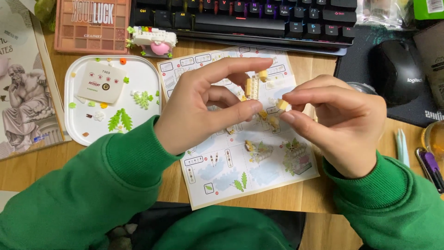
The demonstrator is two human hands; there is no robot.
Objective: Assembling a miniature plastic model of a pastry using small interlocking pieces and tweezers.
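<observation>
My left hand [203,104] pinches a small cream and yellow brick assembly [253,85] between thumb and forefinger, above the middle of a printed instruction sheet [240,171]. My right hand [342,120] holds a tiny yellow brick [282,104] at its fingertips, just right of and slightly below the assembly, a small gap apart. Both arms wear green sleeves.
A white tray [74,122] at the left holds green leaf pieces [120,120], small bits and a white tile. A partly built white and pink model [155,41] stands behind it. A keyboard [240,18], a black mouse [397,69], a palette [92,25] and a book [25,92] ring the desk.
</observation>
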